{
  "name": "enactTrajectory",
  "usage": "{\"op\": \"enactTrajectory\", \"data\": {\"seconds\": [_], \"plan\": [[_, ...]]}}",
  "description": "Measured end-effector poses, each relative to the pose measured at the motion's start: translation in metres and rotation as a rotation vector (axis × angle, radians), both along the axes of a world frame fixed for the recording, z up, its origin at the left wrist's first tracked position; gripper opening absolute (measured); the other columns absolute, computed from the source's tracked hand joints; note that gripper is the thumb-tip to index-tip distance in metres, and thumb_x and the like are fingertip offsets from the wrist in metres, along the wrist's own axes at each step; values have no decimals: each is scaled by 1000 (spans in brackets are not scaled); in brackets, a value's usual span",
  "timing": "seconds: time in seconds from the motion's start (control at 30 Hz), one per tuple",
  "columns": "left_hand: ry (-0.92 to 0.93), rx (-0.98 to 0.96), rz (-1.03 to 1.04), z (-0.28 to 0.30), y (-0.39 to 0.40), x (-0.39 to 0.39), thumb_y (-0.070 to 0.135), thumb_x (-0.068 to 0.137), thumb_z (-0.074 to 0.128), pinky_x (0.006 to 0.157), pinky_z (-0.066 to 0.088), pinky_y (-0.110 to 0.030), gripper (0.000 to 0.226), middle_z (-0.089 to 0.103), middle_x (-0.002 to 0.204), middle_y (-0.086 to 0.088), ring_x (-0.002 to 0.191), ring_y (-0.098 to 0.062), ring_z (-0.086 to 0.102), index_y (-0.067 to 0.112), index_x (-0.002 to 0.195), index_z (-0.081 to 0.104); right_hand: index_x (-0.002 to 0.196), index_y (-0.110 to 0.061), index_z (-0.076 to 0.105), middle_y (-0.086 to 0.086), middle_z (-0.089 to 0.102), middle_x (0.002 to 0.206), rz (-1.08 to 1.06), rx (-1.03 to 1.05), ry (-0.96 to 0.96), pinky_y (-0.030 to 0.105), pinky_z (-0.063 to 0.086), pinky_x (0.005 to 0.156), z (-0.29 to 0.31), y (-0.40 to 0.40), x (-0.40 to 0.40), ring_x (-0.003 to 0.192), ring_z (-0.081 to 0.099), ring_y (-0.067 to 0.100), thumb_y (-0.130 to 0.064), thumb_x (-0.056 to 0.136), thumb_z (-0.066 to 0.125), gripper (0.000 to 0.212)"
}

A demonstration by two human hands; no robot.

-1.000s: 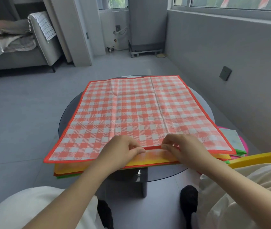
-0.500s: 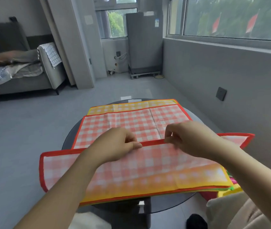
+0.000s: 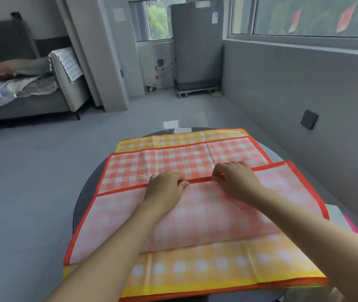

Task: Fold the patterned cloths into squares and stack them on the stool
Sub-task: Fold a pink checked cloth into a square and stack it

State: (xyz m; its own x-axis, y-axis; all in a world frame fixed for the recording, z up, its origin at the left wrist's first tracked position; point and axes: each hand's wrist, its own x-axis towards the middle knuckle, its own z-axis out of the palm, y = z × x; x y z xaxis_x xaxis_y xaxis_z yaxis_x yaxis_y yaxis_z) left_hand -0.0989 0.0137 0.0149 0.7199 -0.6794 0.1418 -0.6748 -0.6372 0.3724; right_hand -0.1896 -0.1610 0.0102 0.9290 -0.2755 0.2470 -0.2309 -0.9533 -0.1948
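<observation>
Grey floor tiles and grey walls surround a round dark glass table (image 3: 86,192), with a grey sofa (image 3: 25,101) heaped with bedding at the far left and a tall grey fridge (image 3: 195,44) under the far window. On the table lies a stack of flat checked cloths. Topmost is a red-and-white checked cloth with a red border (image 3: 173,164), its near half turned over onto itself so the paler underside faces up; the folded red edge runs across the middle of the table. The left hand (image 3: 165,186) and right hand (image 3: 234,182) sit side by side on that edge, near the centre, the fingers of each curled and pinching the red border. Directly beneath, a yellow-and-white checked cloth with a yellow border (image 3: 217,267) shows along the near edge of the table and again as a strip at the far edge. Pink and pale cloth corners (image 3: 348,221) poke out at the right edge.
</observation>
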Motion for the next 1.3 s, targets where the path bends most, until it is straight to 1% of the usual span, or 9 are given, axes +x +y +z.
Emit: {"op": "enactTrajectory", "data": {"seconds": [0.13,0.27,0.4,0.5,0.7,0.87,0.97,1.1,1.3], "plan": [[-19,-52,10,-21,-5,8,30,97,48,90,39,-33,22,62,102,2,98,-21,55,16,104,64,98,-22,62,-3,67,100,-47,37,-14,32,29,94,-16,-2,8,97,55,22,-28,93,46,18],[-136,33,44,-25,-8,-3,31,99,39,110,20,-35,34,51,129,4,121,-17,43,21,129,51,102,-21,63,-1,63,104,-56,12,-16,32,28,94,-28,-2,15,102,52,22,-28,93,47,20],[-30,182,-59,-34,-2,-35,40,100,30,119,-4,-41,51,15,158,-2,146,-18,7,24,148,27,106,-21,62,0,61,108,-63,17,-4,32,29,94,-32,-4,17,106,50,23,-29,94,47,21],[30,259,-88,-48,4,-44,49,99,25,117,-14,-38,60,-8,160,-1,146,-18,-14,27,152,8,110,-21,61,0,60,112,-73,22,8,32,29,96,-31,-2,16,108,49,22,-31,95,45,24],[-16,271,-65,-56,6,-44,52,98,17,117,-14,-36,60,-12,160,1,145,-15,-17,32,152,0,136,-25,45,-3,44,143,-40,-47,22,34,12,115,-33,31,-4,138,27,20,-37,98,23,45],[-38,303,-62,-57,5,-43,53,98,14,118,-13,-39,60,-13,159,1,145,-16,-17,33,151,-5,149,-31,13,-9,10,157,42,40,185,30,-5,116,-51,45,-37,146,-1,12,-58,76,-14,82],[-43,327,-63,-57,5,-42,53,98,14,118,-12,-40,60,-14,159,1,145,-16,-17,33,151,-5,149,-36,3,-10,-2,157,-6,37,248,33,-7,118,-51,25,-45,145,-8,11,-70,79,-10,78],[-27,342,-68,-56,7,-43,53,97,11,117,-14,-39,60,-18,158,3,144,-15,-21,33,151,-8,148,-38,-1,-9,-6,158,-107,45,316,35,-6,119,-47,-9,-57,145,-10,12,-58,94,7,58],[-30,352,-64,-56,8,-45,55,96,7,117,-15,-38,60,-22,156,5,143,-14,-24,34,149,-12,149,-35,0,-6,-7,158,-243,56,333,33,-7,118,-41,-45,-75,145,-8,14,-58,93,6,61]]}}
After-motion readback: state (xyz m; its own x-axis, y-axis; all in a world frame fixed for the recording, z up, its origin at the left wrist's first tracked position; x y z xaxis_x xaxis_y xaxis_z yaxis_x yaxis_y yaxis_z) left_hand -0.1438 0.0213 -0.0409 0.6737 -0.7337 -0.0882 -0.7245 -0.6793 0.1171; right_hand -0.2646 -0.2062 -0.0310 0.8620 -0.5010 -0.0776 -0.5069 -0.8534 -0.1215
